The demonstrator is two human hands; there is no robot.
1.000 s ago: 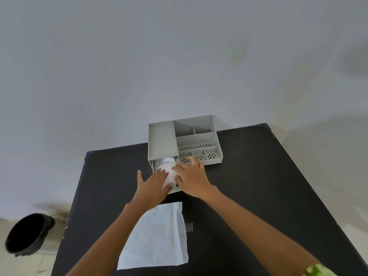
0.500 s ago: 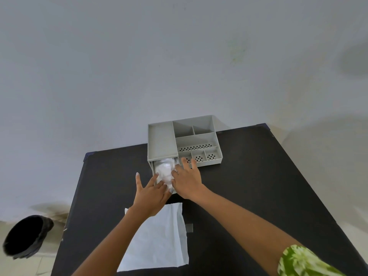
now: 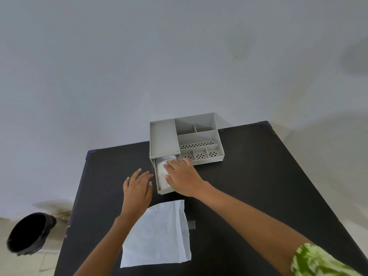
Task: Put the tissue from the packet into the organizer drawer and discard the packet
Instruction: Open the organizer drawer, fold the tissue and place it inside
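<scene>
A grey organizer (image 3: 165, 140) stands at the far edge of the black table (image 3: 258, 186). Its drawer (image 3: 166, 190) is pulled out toward me, and white tissue (image 3: 161, 168) lies inside it. My right hand (image 3: 183, 177) rests flat over the drawer, fingers spread and touching the tissue. Just left of the drawer, my left hand (image 3: 137, 188) hovers with its fingers apart and nothing in it. A flat white packet (image 3: 159, 236) lies on the table near me, partly under my left forearm.
A black bin (image 3: 29, 234) stands on the floor left of the table. The organizer's top has several open compartments (image 3: 199, 136), some with perforated floors. A pale wall rises behind the table.
My left hand has come off the tissue and shifted left, away from the drawer. My right hand stays on the tissue, which now sits lower inside the drawer.
</scene>
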